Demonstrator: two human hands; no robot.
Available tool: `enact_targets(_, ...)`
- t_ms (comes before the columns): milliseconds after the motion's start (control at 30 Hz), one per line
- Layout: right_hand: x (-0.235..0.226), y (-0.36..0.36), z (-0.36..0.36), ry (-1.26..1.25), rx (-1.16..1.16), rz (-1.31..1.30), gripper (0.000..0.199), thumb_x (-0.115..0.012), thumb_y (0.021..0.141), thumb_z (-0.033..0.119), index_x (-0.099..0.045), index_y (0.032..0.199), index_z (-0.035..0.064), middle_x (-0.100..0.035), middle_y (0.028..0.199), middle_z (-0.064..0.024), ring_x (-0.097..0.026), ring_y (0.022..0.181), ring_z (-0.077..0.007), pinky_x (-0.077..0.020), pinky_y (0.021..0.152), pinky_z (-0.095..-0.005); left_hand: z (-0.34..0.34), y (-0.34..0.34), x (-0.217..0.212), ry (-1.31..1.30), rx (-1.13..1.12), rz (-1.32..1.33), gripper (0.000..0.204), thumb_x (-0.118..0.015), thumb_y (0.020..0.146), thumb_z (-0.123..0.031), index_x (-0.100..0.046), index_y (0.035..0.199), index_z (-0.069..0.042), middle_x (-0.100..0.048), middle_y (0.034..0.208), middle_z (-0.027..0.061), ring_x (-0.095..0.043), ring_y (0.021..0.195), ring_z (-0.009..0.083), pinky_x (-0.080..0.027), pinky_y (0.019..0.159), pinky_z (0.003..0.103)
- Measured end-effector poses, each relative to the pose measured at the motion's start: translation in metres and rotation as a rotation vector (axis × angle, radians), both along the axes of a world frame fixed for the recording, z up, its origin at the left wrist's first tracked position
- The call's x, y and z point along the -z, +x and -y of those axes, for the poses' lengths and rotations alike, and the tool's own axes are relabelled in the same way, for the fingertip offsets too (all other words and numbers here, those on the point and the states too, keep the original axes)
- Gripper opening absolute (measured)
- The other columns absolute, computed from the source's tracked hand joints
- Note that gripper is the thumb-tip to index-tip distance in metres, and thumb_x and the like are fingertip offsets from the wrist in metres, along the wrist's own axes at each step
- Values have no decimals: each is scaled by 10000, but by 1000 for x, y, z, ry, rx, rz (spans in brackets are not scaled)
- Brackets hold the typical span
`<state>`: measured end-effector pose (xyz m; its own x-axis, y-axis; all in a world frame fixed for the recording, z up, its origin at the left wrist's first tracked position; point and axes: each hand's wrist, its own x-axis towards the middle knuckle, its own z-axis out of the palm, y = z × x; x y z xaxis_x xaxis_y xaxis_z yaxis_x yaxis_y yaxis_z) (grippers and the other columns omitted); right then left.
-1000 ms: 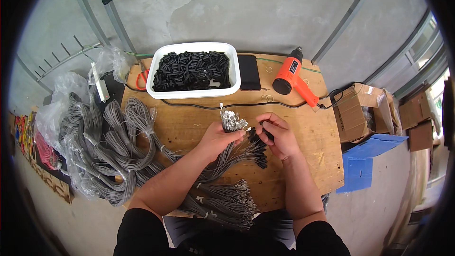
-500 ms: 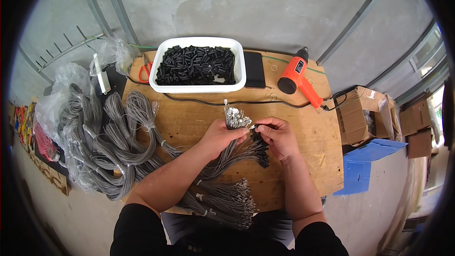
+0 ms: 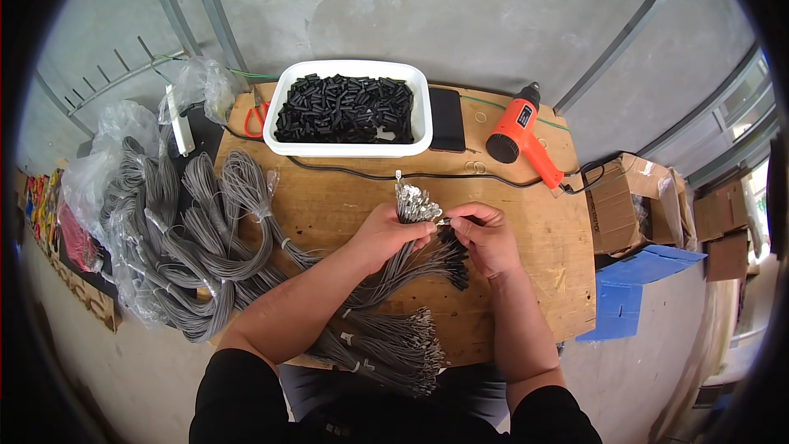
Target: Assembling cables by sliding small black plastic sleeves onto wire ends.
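Observation:
My left hand [image 3: 389, 238] is closed around a bundle of grey cables, whose silvery metal terminals [image 3: 417, 202] fan out above the fist. Between its thumb and finger, one cable end points to the right. Close beside it, my right hand [image 3: 486, 240] pinches a short black sleeve [image 3: 445, 221] at that cable end; the fingertips partly hide it. Below the hands lie cable ends fitted with black sleeves [image 3: 457, 270]. Another bunch of grey cables with bare metal ends [image 3: 423, 345] rests at the table's near edge.
A white tub [image 3: 352, 149] of black sleeves stands at the back, beside a dark flat phone-like slab [image 3: 447, 119]. An orange heat gun [image 3: 518, 127] lies at the right. Red-handled scissors [image 3: 256, 120] and coiled grey cables [image 3: 205, 238] are on the left. A black cord [image 3: 353, 171] crosses the table.
The whole view has shifted slightly. Both hands stay together at the same cable end, with only slight finger movement.

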<state>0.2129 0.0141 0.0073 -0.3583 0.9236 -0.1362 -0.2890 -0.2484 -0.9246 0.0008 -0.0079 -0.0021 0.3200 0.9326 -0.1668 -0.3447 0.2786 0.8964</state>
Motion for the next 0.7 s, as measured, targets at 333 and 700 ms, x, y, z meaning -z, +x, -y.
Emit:
enact_targets(333,-7,-2,2,294,7,237,117,-635,921,-58,-718,980,1,-672,916,-24,-497,677,-51,-406,601,-199,-1,1,-3,-29,-4,1,77,-689,912,-77,-685,928,-2,-641,780,17,-590,687,94,-472,618,251)
enact_targets(700,-1,9,-1,214,14,216,145,-655,918,-40,-721,1036,13,-666,894,2,-514,694,-31,-416,616,-190,1,4,-4,60,-63,-90,63,-673,918,-50,-656,899,7,-638,777,29,-580,684,102,-470,614,265)
